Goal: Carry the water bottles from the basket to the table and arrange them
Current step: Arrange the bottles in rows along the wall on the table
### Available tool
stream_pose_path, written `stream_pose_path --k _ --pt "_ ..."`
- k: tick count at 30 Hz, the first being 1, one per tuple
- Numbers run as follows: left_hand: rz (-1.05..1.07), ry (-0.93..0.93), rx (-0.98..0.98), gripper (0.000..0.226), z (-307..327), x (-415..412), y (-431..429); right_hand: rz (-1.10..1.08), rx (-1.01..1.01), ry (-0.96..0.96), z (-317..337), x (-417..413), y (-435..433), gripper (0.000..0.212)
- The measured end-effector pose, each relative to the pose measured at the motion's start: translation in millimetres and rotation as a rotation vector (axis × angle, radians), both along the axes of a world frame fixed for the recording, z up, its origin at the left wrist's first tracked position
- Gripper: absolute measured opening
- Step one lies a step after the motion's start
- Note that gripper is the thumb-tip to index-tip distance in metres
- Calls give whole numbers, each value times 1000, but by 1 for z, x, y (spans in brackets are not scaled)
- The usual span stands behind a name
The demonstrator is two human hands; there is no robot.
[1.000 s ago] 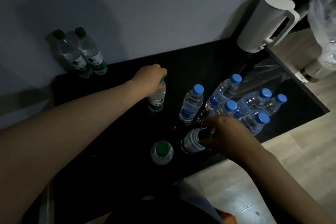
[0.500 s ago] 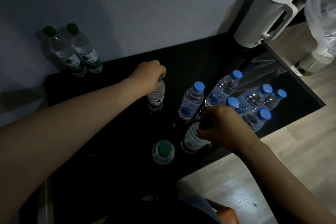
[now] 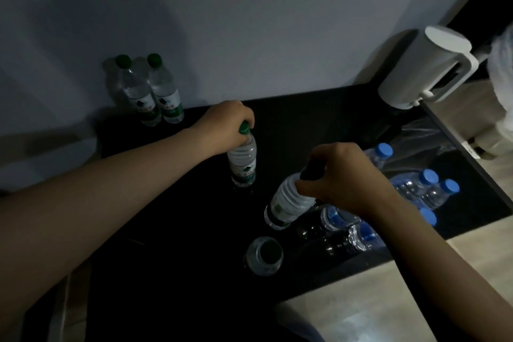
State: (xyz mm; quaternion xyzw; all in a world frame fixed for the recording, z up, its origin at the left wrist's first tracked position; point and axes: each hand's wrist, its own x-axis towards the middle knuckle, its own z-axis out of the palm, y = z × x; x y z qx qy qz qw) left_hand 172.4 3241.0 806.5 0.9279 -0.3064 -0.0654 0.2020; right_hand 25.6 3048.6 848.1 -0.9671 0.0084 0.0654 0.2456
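Bottles with green caps occupy both our hands. Our left hand [image 3: 226, 122] curls its fingers round the cap of the upright bottle [image 3: 243, 164] standing on the black table [image 3: 180, 230]. Our right hand [image 3: 341, 175] grips the neck of the tilted bottle [image 3: 286, 203] nearby. A third bottle [image 3: 263, 255] stands near the front edge, blue-capped bottles [image 3: 427, 186] cluster at the right, and a green-capped pair [image 3: 151, 91] stands against the wall.

Colours on the black table [image 3: 305, 108]
Green caps are seen on the upright bottle [image 3: 242, 164] and the wall pair [image 3: 163, 91], white-and-green labels also on the tilted bottle [image 3: 286, 203]; blue caps are worn by the clear bottles [image 3: 410, 189]; the jug [image 3: 416, 69] is white.
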Motion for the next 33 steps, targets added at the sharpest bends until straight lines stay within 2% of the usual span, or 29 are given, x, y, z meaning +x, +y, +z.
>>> stream_pose_path --k 10,19,33 --pt "110 -55 22 31 15 41 31 112 55 6 3 72 14 18" --pt "196 -46 60 34 12 110 43 159 39 -11 3 146 23 18" --pt "232 -43 107 34 -8 198 50 227 36 12 -20 230 28 20"
